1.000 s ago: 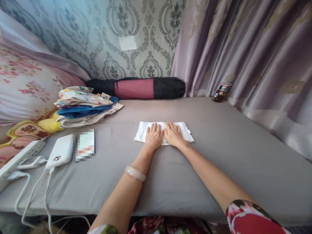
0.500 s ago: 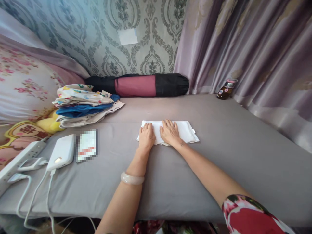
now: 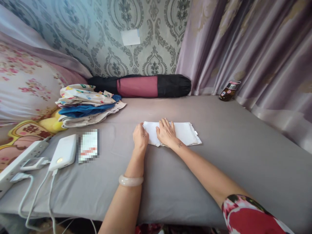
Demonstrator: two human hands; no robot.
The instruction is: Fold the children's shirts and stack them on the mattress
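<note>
A folded white garment (image 3: 185,132) lies flat on the grey bedsheet (image 3: 209,175), a small white tag sticking out at its right edge. My right hand (image 3: 166,132) rests palm down on the middle of it, fingers stretched out and slightly apart. At the garment's left edge is my left hand (image 3: 141,136), its fingers curled in and closed on that edge; the fingertips are hidden. A pale bangle (image 3: 131,180) circles my left wrist.
Folded clothes (image 3: 87,109) are stacked at the back left. A white power bank (image 3: 63,151), a power strip (image 3: 26,162) with cables and a blurred-out flat item (image 3: 88,146) lie on the left. A rolled black-and-red bag (image 3: 138,86) lines the wall; a bottle (image 3: 229,91) stands back right.
My left hand has slid left from the top of the garment to its left edge, and its fingers have curled in. My right hand stays flat on the cloth, shifted slightly left.
</note>
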